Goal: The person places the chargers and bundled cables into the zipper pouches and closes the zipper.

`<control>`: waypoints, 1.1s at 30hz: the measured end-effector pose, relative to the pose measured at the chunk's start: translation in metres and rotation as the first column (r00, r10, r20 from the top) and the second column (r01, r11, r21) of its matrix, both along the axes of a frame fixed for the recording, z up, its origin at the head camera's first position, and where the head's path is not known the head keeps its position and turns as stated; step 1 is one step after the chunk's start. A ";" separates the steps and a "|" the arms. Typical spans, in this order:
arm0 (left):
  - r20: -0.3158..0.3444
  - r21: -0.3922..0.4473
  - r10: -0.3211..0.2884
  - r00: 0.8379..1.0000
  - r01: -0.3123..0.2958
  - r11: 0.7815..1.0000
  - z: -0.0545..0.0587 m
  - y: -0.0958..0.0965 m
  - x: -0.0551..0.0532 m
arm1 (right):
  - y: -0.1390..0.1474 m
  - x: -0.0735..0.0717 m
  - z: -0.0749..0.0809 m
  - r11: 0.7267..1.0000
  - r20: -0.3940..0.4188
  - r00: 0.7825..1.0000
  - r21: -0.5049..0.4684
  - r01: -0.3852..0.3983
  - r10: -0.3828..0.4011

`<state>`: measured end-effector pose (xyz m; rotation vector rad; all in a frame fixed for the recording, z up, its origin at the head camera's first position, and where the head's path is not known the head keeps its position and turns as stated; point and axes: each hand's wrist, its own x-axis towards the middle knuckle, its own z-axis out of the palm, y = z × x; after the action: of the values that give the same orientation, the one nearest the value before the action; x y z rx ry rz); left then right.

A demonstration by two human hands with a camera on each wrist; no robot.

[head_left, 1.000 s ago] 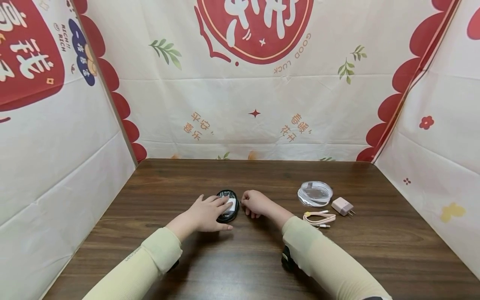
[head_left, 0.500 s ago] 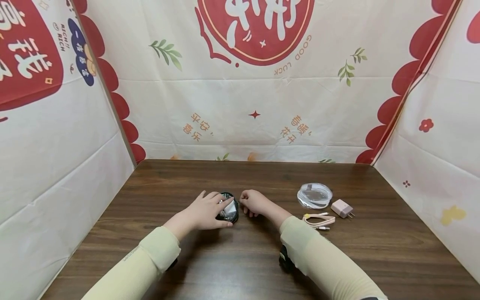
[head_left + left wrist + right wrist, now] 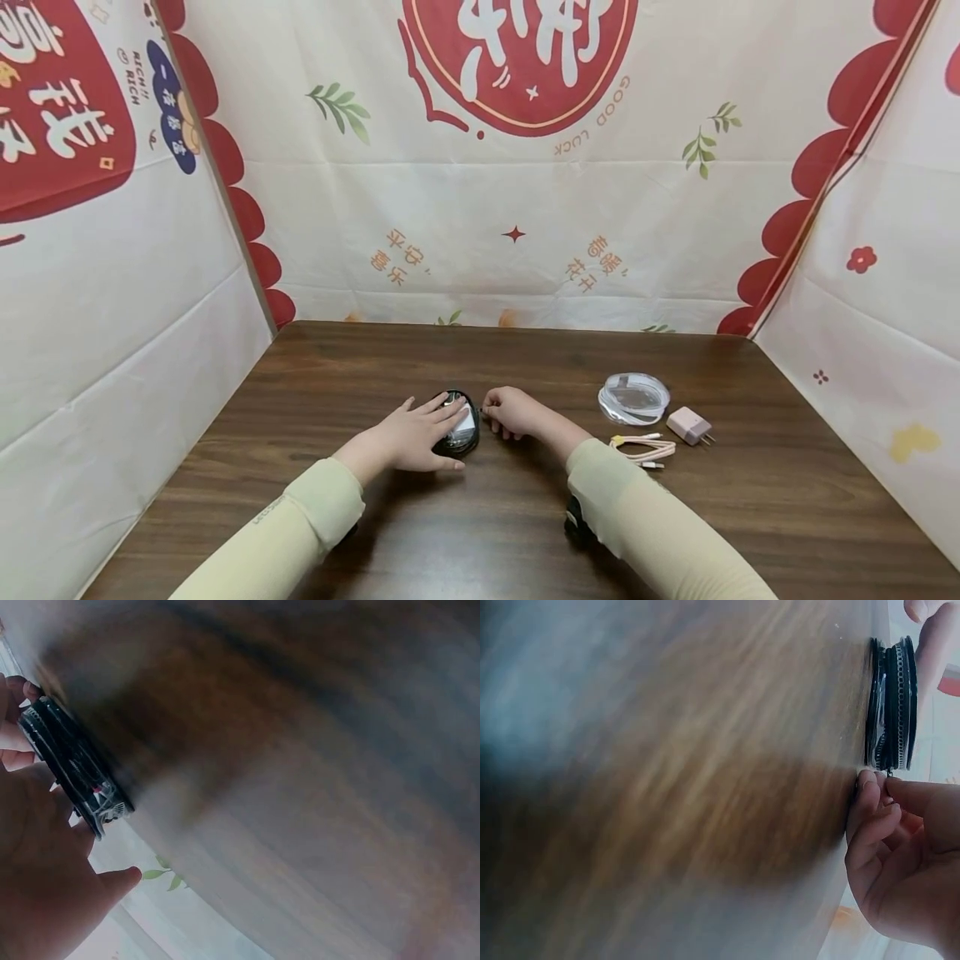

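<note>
A small round black zip case [image 3: 467,423] with a clear top lies on the table, something white showing through it. My left hand [image 3: 411,435] rests over its left side, fingers spread and fairly straight, hiding part of the top. In the left wrist view the case [image 3: 75,765] appears edge-on beside the palm. At its right edge my right hand [image 3: 517,412] pinches the zipper pull [image 3: 889,774] between thumb and index finger, the other fingers curled. Zipper teeth run round the case's side [image 3: 901,705] in the right wrist view.
To the right on the wooden table [image 3: 480,533] lie a coiled white cable [image 3: 633,400] in clear wrapping, a pale pink charger plug [image 3: 688,425] with its prongs out, and a bundled pink cable [image 3: 651,450] near the right sleeve. Printed cloth walls [image 3: 465,192] stand around the table.
The left hand's fingers shift slightly on the case, while the right hand stays pinching at its right edge. The whole head view has drifted a little.
</note>
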<state>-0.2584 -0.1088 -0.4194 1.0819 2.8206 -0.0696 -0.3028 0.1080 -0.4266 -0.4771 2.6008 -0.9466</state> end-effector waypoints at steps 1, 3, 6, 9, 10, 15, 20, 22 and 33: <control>0.000 0.005 0.002 1.000 -0.002 1.000 -0.001 0.000 0.000 | 0.000 0.000 0.000 1.000 -0.003 1.000 0.008 -0.005 0.005; 0.001 0.008 0.005 1.000 -0.005 1.000 -0.003 0.000 0.000 | 0.001 0.000 0.000 1.000 -0.017 1.000 0.024 -0.019 0.020; 0.008 0.017 0.009 1.000 -0.009 1.000 -0.005 0.000 0.001 | 0.002 0.003 -0.001 0.998 -0.035 0.999 0.042 -0.036 0.037; 0.019 0.015 0.018 1.000 -0.018 1.000 -0.006 0.000 0.001 | 0.002 0.005 0.000 0.998 -0.041 0.998 0.045 -0.043 0.045; 0.021 0.012 0.021 1.000 -0.022 1.000 -0.005 0.000 0.001 | 0.002 0.005 0.000 0.998 -0.041 0.998 0.046 -0.044 0.046; 0.040 0.012 0.034 0.999 -0.034 0.999 -0.003 0.001 0.001 | 0.002 0.004 0.002 0.998 -0.033 0.999 0.051 -0.035 0.037; 0.056 0.016 0.040 0.998 -0.041 0.999 0.000 0.002 0.001 | 0.002 0.003 0.004 0.998 -0.029 0.999 0.053 -0.031 0.032; 0.060 0.014 0.043 0.997 -0.044 0.999 0.001 0.002 0.001 | 0.002 0.003 0.004 0.998 -0.028 0.999 0.056 -0.030 0.032; 0.079 0.004 0.056 0.995 -0.056 0.998 0.002 0.002 0.001 | 0.000 0.009 0.008 0.989 -0.058 0.998 0.148 -0.031 0.040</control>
<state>-0.2571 -0.1072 -0.4175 0.9830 2.7798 -0.0131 -0.2937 0.1083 -0.4181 -0.5181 2.6824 -0.7336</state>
